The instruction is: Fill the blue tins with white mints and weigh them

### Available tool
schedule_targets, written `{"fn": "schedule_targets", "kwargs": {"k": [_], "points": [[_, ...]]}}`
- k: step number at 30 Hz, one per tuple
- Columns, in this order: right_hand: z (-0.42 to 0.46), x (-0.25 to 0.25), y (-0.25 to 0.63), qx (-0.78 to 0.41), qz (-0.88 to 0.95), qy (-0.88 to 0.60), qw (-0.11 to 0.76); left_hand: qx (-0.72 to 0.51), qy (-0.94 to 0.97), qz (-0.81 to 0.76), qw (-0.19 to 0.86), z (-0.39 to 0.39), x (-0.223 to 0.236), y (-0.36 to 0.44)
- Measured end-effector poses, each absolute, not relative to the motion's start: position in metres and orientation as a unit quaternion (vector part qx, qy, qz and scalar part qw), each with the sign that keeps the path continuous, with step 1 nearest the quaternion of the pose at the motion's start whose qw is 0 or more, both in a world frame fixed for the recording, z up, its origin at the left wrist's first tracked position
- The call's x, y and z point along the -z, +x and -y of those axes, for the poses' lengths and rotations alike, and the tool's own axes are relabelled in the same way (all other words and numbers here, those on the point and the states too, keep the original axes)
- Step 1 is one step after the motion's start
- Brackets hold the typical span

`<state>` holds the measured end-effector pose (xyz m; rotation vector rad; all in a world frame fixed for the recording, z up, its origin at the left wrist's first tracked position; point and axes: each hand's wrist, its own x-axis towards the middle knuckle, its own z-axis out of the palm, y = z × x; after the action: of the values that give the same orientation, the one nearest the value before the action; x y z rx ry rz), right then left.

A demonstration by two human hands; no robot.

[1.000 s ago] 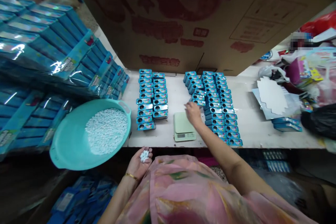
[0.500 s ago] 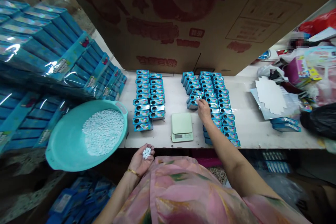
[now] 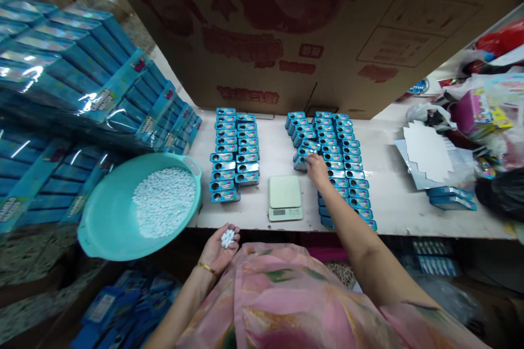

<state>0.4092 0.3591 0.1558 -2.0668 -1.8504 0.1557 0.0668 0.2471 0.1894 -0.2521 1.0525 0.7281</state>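
Note:
My left hand (image 3: 219,248) is cupped palm-up at the table's front edge, holding a small heap of white tablets (image 3: 228,238). Over the middle block of small blue boxes (image 3: 301,164), my right hand (image 3: 317,170) has its fingers pinched together at the top of a front box. A few white pieces show by the fingertips; what the pinch itself holds is hidden. Many of these boxes stand upright in rows, with a dark round spot on their tops. Left of the right hand lies a pale green kitchen scale (image 3: 285,196) with nothing on its plate.
A turquoise basin (image 3: 102,218) of white tablets stands at the left, beside film-wrapped stacks of blue packs (image 3: 102,98). Two more rows of boxes (image 3: 223,174) stand left of the scale. A large carton (image 3: 262,38) rises behind. White cards (image 3: 428,152) and bags lie right.
The view has shifted slightly. My right hand stays pinched at the same box, and my left hand still cups the white tablets.

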Motion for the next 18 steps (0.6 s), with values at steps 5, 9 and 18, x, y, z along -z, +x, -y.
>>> {"fn": "schedule_targets", "kwargs": {"k": [5,9,18], "points": [[-0.359,-0.163,0.402,-0.008,0.688,-0.725,0.039,-0.337,-0.124,-0.491,0.794,-0.246,-0.192,0.069],[-0.345,-0.178,0.399,-0.015,0.723,-0.69,0.034,-0.335,-0.119,-0.486,0.798,-0.248,-0.193,0.069],[-0.29,-0.203,0.329,-0.083,0.815,-0.572,-0.043,-0.312,-0.112,-0.463,0.822,-0.254,-0.191,0.075]]}}
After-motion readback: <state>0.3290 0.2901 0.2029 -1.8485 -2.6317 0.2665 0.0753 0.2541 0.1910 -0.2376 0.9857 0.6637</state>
